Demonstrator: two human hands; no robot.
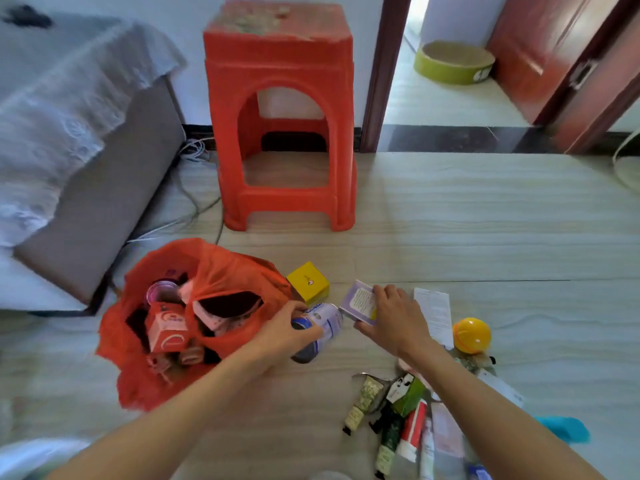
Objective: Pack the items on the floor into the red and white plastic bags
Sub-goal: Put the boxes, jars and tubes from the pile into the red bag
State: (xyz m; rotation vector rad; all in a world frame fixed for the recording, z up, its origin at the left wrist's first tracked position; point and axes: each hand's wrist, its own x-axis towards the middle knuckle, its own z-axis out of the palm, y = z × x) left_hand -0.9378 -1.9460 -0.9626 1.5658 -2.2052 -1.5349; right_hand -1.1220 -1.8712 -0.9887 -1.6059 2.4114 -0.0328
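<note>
White can (320,329) and purple box (360,303) gripped by hands.

L hand (289,329) curled, gripping | R hand (398,315) fingers bent, pinching

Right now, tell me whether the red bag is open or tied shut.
Open. The red plastic bag has its mouth spread wide on the floor, with a red box visible inside.

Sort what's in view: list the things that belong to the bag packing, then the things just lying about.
Belongs to the packing: red bag; can held by left hand; purple box under right hand; yellow box; yellow ball; tubes; paper sheet.

Just lying about: red stool; cables; green round tray.
</note>
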